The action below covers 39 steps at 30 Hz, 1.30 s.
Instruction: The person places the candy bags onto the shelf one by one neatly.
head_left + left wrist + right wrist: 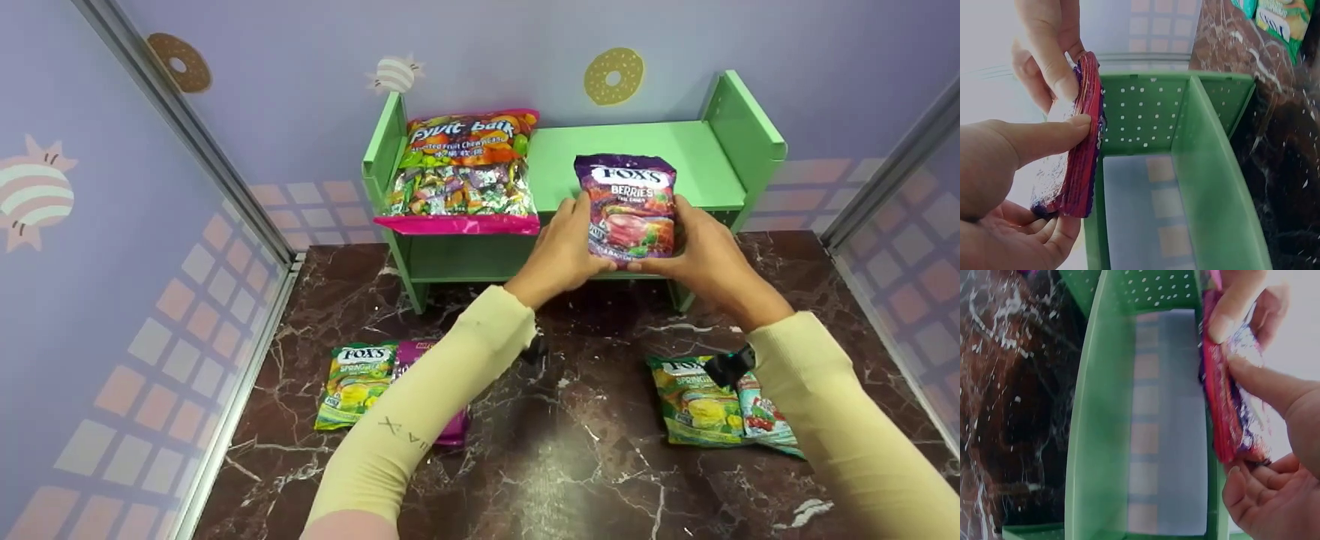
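Both hands hold a purple and red Fox's Berries bag upright at the front edge of the green shelf's top. My left hand grips its left side and my right hand its right side, thumbs at the bottom front. In the left wrist view the bag appears edge-on, the left hand's thumb on its lower edge. The right wrist view shows the right hand with its thumb on the bag and fingers behind it. A large Fyvit Balk candy bag lies left on the shelf top.
The green shelf stands against a purple wall. On the dark marble floor, a green Fox's bag and a magenta bag lie left. Another green bag and a teal-red bag lie right.
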Available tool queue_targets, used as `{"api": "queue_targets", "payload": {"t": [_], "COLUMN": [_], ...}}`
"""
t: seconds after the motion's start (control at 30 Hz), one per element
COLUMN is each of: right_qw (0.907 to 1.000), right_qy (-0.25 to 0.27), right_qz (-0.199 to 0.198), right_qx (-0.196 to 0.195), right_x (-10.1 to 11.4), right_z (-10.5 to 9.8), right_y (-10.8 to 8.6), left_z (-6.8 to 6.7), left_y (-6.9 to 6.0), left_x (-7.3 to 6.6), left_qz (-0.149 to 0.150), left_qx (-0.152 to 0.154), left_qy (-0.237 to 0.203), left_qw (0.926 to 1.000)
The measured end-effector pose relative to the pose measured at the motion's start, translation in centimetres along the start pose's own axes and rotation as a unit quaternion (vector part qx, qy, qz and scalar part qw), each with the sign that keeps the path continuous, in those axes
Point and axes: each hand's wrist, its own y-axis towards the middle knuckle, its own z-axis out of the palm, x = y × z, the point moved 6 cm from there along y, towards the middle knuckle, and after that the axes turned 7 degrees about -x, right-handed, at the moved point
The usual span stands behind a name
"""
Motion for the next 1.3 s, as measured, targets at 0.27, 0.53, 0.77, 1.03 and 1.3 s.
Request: {"api": "queue_targets", "payload": {"t": [0.27,0.53,0.77,1.03,1.3], "right_qw": [0.9998,0.9999,0.9995,0.9988,0.9968], "right_qy": [0.001,-0.006,-0.030,-0.041,-0.065], "right_qz": [-0.011,0.001,-0.002,0.004,-0.003], "right_qx": [0.018,0.015,-0.010,-0.026,-0.046], "right_x": [-0.1,0.0,0.1,0.0,0.5], "right_z": [-0.2,-0.1,0.0,0.1,0.2], "right_y": [1.7,3.2,4.2,4.7,5.5], "left_z": [-0.6,-1.4,-1.8,-2.0,-1.9], "left_y": [1.6,2.9,3.8,4.1,4.3], "left_x": [-0.5,-0.4,0.0,0.1,0.0], "left_qz": [-0.009,-0.010,0.000,0.002,-0.014], "left_qx": [0.007,0.004,-0.008,-0.023,-0.024], "left_qy": [0.024,0.034,0.060,0.082,0.099], "left_qw": [0.9996,0.9994,0.9982,0.9964,0.9947]}}
